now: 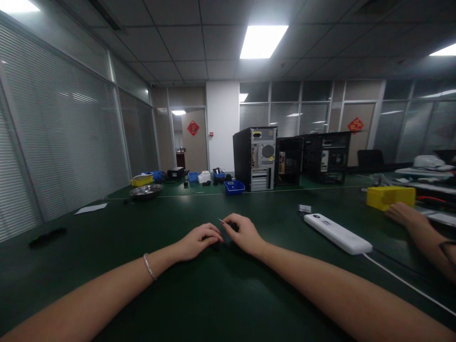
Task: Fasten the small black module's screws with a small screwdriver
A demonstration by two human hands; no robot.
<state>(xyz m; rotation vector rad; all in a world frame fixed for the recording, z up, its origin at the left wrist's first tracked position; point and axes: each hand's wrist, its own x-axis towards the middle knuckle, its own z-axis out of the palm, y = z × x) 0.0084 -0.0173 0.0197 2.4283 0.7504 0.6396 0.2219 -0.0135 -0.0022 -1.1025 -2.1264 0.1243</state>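
Low over the green tabletop (199, 294), my two hands are close together at the middle of the view. My right hand (244, 232) is closed in a pinch around a slim tool (220, 220), whose thin silvery tip points up and left. The tool's kind is not clear. Beside it, my left hand (200, 241) has its fingers curled down over a small dark object (216, 246). That object is mostly hidden under the fingers and too dark to name.
A white power strip (337, 232) lies to the right, its cable trailing off. Behind it, another person's hand (406, 213) touches a yellow bin (390, 197). Computer towers (263, 159), a blue tray (234, 187) and a metal bowl (146, 191) stand farther back.
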